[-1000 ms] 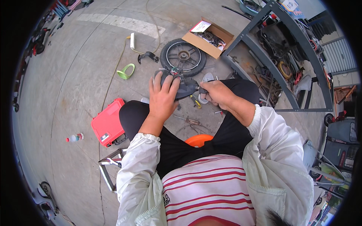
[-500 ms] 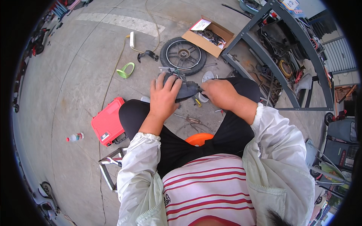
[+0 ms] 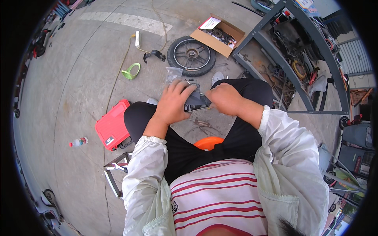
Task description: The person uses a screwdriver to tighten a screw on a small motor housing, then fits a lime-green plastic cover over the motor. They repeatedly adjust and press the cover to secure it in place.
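Observation:
Between my raised knees is a dark grey, angular part (image 3: 193, 95), possibly a housing, with some thin metal edges below it. My left hand (image 3: 173, 101) is wrapped over its left side, fingers curled at the top and thumb lower down. At its right end my right hand (image 3: 227, 99) is closed like a fist, fingertips turned toward the part. Whatever those fingers pinch is hidden behind the knuckles. A clear plastic bag (image 3: 173, 73) lies on the floor just beyond my left fingers.
A spoked wheel with tyre (image 3: 191, 54) lies ahead, beside a cardboard box (image 3: 214, 41) of parts. A red hard case (image 3: 113, 125) and a bottle (image 3: 78, 142) are at left. A grey metal rack (image 3: 289, 70) stands at right. An orange round object (image 3: 208, 143) sits between my legs.
The dark part has been turned and now shows a flatter, angular face. My right hand has shifted slightly left, and my left hand a little lower. The plastic bag shows more.

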`<state>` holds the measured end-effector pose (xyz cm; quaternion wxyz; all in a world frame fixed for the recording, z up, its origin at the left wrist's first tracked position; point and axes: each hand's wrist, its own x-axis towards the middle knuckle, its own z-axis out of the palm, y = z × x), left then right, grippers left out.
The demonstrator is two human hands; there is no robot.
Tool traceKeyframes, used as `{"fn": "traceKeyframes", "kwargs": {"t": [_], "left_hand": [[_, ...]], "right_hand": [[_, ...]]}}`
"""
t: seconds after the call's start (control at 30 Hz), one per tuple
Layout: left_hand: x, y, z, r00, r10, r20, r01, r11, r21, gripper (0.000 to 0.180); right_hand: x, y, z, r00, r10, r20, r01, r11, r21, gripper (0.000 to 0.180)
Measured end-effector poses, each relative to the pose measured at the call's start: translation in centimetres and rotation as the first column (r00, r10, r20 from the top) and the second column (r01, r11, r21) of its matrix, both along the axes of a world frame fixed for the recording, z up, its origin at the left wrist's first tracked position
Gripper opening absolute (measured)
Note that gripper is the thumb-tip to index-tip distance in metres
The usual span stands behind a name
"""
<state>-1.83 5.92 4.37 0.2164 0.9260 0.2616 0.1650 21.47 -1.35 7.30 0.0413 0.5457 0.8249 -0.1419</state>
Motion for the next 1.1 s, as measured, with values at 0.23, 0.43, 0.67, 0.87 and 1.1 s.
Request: {"fn": "traceKeyframes", "kwargs": {"t": [0.23,0.43,0.67,0.87,1.1], "left_hand": [[-0.5,1.0,0.1,0.856,0.342,0.387,-0.250,0.931,-0.267,0.102],[-0.1,1.9,-2.0,0.744,0.516,0.425,0.300,0.310,-0.902,0.117],[-0.2,1.8,-1.8,0.691,0.542,0.479,0.347,0.333,-0.877,0.098],[-0.7,2.5,-2.0,0.541,0.711,0.449,0.406,0.247,-0.880,0.067],[-2.6,4.1,-1.4,0.368,0.902,0.227,0.472,0.029,-0.881,0.058]], "right_hand": [[3.5,-0.9,-1.3,0.646,-0.440,-0.623,0.222,0.890,-0.399,0.033],[2.0,-2.3,-3.1,0.234,-0.662,-0.712,0.127,0.747,-0.653,0.032],[-1.1,-1.5,-3.5,0.169,-0.626,-0.761,0.112,0.779,-0.617,0.036],[-2.7,0.1,-1.6,0.236,-0.635,-0.736,0.127,0.771,-0.624,0.043],[-1.8,2.2,-2.8,0.041,-0.625,-0.780,0.131,0.777,-0.616,0.048]]}}
